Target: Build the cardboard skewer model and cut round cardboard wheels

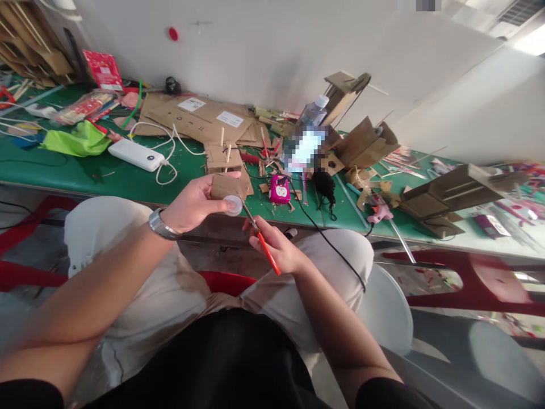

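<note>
Our left hand pinches cardboard and a white disc; our right hand grips a red-handled tool. At the disc's 10 o'clock lies a power bank.

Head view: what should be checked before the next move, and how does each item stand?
1. Cardboard piece gripped by left hand: ok.
2. White disc steadied: ok, left thumb on it.
3. Orange-handled tool in right hand: ok.
4. Tool clear of the left fingers behind the cardboard: cannot tell, they are mostly hidden.
5. Black cable off the lap: not ok, it trails over the right leg.
</note>
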Motion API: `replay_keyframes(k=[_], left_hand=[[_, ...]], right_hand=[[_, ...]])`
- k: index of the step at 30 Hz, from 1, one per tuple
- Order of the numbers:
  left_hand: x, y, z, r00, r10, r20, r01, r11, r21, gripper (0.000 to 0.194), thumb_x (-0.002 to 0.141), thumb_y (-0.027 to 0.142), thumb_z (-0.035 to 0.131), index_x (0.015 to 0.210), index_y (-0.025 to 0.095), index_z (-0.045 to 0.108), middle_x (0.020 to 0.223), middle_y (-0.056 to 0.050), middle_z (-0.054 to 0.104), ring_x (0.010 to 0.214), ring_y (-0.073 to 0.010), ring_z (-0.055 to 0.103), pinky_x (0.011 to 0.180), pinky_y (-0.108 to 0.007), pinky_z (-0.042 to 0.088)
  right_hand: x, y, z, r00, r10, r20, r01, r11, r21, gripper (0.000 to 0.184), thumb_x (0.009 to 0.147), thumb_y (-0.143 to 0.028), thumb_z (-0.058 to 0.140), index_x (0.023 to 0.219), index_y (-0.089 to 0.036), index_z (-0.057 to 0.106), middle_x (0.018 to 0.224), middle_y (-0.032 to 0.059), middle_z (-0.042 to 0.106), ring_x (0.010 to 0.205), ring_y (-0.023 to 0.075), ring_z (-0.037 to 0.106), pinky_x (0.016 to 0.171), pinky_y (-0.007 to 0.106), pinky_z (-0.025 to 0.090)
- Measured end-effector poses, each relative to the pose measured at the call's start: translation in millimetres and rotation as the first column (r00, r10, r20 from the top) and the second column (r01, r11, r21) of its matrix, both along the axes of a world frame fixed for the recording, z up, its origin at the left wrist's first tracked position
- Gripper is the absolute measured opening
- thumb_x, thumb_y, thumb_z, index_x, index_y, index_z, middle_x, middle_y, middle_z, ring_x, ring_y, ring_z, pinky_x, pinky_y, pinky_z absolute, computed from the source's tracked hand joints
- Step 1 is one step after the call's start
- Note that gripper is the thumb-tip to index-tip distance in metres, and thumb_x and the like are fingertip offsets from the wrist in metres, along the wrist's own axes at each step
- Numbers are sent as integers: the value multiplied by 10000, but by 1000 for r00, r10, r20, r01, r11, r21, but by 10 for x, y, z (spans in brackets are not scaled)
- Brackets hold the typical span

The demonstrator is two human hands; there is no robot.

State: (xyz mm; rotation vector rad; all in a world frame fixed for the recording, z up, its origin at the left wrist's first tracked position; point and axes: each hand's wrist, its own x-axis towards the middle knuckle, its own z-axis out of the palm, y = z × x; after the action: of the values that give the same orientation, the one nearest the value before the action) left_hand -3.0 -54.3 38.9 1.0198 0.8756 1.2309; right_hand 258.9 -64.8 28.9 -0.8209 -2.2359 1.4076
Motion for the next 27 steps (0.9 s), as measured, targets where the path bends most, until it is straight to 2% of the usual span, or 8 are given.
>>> replay_keyframes(k=[7, 12, 19, 22, 27], left_hand=[[-21, -6, -8, 998, -34, -59, 35, 999, 22, 778, 663, 242, 1043, 1389, 222, 763, 1138, -74, 851, 958, -199, 800, 907, -321, 647], [-22, -4, -9, 996, -39, -78, 42, 999, 33, 762, 676, 253, 1042, 1385, 220, 765, 1142, -78, 849, 960, -202, 802, 892, -311, 649], [-35, -33, 26, 974, -175, -141, 180, 983, 27, 812, 749, 255, 1001, 1495, 189, 687, 979, -64, 851, 855, -189, 793, 843, -317, 653], [-57, -33, 41, 963, -193, -190, 203, 978, 37, 813, 766, 254, 986, 1513, 185, 673, 1062, -92, 859, 916, -207, 807, 873, -330, 657], [-84, -20, 40, 951, -197, -240, 211, 977, 34, 798, 768, 279, 984, 1502, 184, 686, 1165, -114, 854, 1004, -226, 813, 941, -352, 649]], right_hand=[[5, -12, 95, 996, -16, 87, 9, 997, 82, 263, 1125, -465, 498, 1163, -216, 572, 815, -24, 610, 688, 147, 500, 704, 288, 421], [44, 8, 139, 991, -30, 128, 17, 995, 97, 245, 1111, -452, 517, 1132, -220, 589, 861, 6, 667, 729, 165, 560, 716, 289, 434], [70, 22, 137, 992, 51, 115, -58, 996, 60, 260, 1077, -466, 585, 1155, -220, 553, 853, -5, 657, 735, 172, 575, 733, 296, 430], [60, 16, 138, 989, 48, 142, -60, 995, 78, 252, 1108, -468, 511, 1069, -221, 543, 836, 2, 644, 707, 166, 553, 710, 297, 414], [64, 14, 148, 974, 43, 223, -61, 995, 78, 269, 1108, -481, 514, 1021, -228, 545, 800, 2, 644, 672, 161, 531, 683, 290, 402]])
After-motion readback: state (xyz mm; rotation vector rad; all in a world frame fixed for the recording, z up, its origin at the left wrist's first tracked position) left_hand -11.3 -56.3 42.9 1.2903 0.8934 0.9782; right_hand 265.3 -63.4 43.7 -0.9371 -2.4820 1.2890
